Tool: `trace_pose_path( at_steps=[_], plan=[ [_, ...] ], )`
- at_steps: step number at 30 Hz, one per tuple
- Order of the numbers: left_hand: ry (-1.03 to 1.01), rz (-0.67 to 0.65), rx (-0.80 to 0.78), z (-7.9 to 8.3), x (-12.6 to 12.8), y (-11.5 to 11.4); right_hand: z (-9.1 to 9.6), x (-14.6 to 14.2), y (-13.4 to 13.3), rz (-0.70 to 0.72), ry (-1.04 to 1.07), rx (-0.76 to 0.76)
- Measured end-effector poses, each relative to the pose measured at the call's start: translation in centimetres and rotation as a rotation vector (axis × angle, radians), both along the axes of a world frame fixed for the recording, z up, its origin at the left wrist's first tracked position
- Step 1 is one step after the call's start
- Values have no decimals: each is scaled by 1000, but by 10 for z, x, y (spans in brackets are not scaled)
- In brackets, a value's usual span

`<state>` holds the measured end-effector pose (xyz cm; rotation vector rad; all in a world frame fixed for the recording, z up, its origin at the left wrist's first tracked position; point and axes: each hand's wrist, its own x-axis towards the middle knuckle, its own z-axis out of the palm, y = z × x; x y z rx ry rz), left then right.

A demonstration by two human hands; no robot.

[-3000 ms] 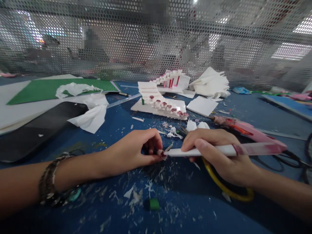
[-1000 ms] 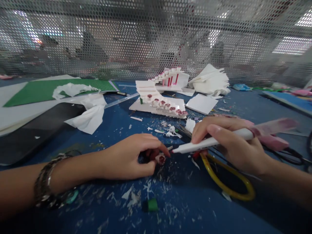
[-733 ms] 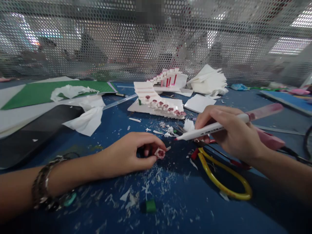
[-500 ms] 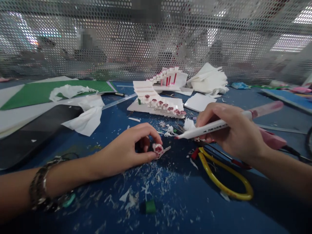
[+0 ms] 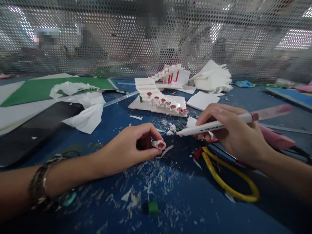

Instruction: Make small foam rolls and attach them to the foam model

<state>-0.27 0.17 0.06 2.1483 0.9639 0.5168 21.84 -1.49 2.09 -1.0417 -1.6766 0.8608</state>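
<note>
Between thumb and forefinger, my left hand (image 5: 133, 143) pinches a small white paper roll (image 5: 159, 144) with a dark red end facing up toward me. My right hand (image 5: 234, 133) grips a white marker pen (image 5: 214, 126), its tip pointing left, a short way right of the roll and apart from it. Beyond both hands stands a white stepped model (image 5: 158, 102) carrying a row of small pieces with dark red tops. Under and beside my right hand lies a pair of scissors with a yellow handle (image 5: 231, 182), its blades mostly hidden.
White shreds (image 5: 146, 185) and a green scrap (image 5: 153, 206) litter the blue table. A dark phone-like slab (image 5: 41, 125), crumpled tissue (image 5: 87, 113) and a green sheet (image 5: 31, 91) lie left. Behind are a second white model (image 5: 170, 78), stacked tissue (image 5: 211, 78) and a perforated metal screen (image 5: 117, 42).
The roll has tilted slightly in my left fingers, showing more of its side. My right hand and the marker have shifted slightly; the tip remains apart from the roll.
</note>
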Motion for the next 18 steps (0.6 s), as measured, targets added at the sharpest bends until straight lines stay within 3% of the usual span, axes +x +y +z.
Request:
trace_pose_path(
  at_steps=[3, 9, 18],
  plan=[
    [-18, -5, 6, -2, 0, 1, 1, -2, -4, -15, -39, 74],
    [-33, -21, -2, -4, 0, 3, 3, -9, -18, 117, -78, 152],
    [-123, -74, -66, -2, 0, 1, 1, -12, -18, 51, -264, 286]
  ],
)
